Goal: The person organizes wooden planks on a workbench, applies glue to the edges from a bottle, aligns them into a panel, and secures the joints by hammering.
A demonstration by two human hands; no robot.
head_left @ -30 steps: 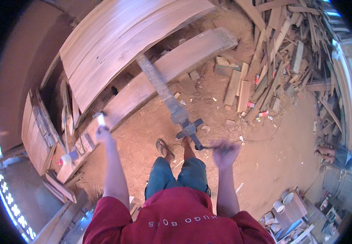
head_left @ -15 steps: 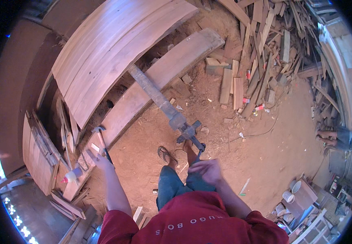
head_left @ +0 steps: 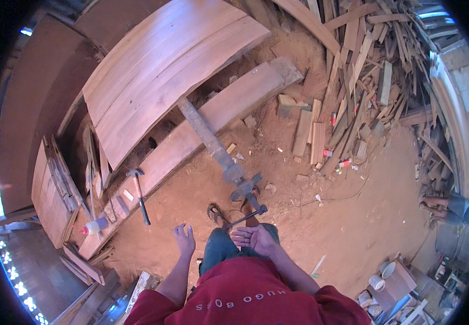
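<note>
A long metal bar clamp (head_left: 206,132) reaches from beneath the glued plank panel (head_left: 164,65) down to my legs, ending in a screw head with a thin handle rod (head_left: 238,220) angled left. My right hand (head_left: 253,238), fingers stretched out, is just below that rod, at or very near it. My left hand (head_left: 185,238) hangs open beside my left knee, holding nothing. A claw hammer (head_left: 143,206) rests with its head on the lower board (head_left: 264,81). A bottle with a red cap (head_left: 96,226) lies on that board's left part.
Offcuts (head_left: 359,81) are heaped at upper right. Stacked boards (head_left: 50,195) stand at left. A person's legs (head_left: 440,208) show at the right edge. Buckets (head_left: 378,280) and clutter are at lower right. A thin cable (head_left: 343,196) crosses the dirt floor.
My left hand has left the hammer and moved down and right. The handle rod has swung from pointing right to down-left, and my right hand has moved left and down with it.
</note>
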